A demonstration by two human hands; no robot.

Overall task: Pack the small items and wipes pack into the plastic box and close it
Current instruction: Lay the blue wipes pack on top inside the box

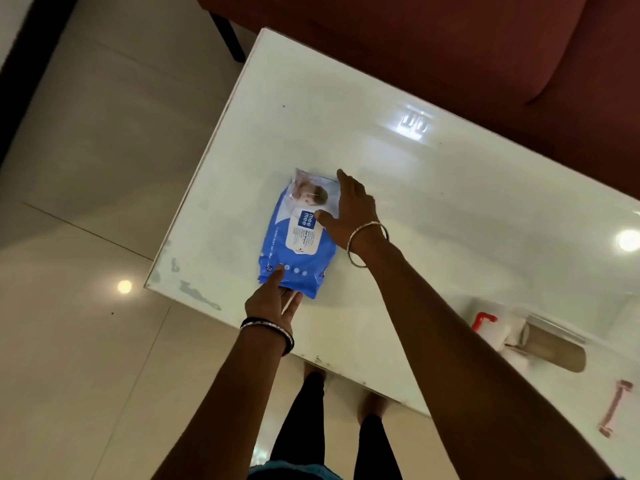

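Note:
A blue and white wipes pack (298, 237) lies flat on the white glass table (433, 202), near its left end. My left hand (273, 299) pinches the pack's near edge, thumb on top and fingers underneath. My right hand (349, 209) rests on the pack's right side with its fingers stretched out and apart and the thumb on the white label. The clear plastic box (498, 327) with a red clip (483, 320) stands at the table's near right, partly behind my right forearm. What is inside the box is not visible.
A tan cylinder-shaped item (554, 348) lies beside the box, and a pink clip (616, 407) shows further right. A dark red sofa (450, 46) runs along the table's far side. Tiled floor (86, 202) lies to the left. My legs stand at the table's near edge.

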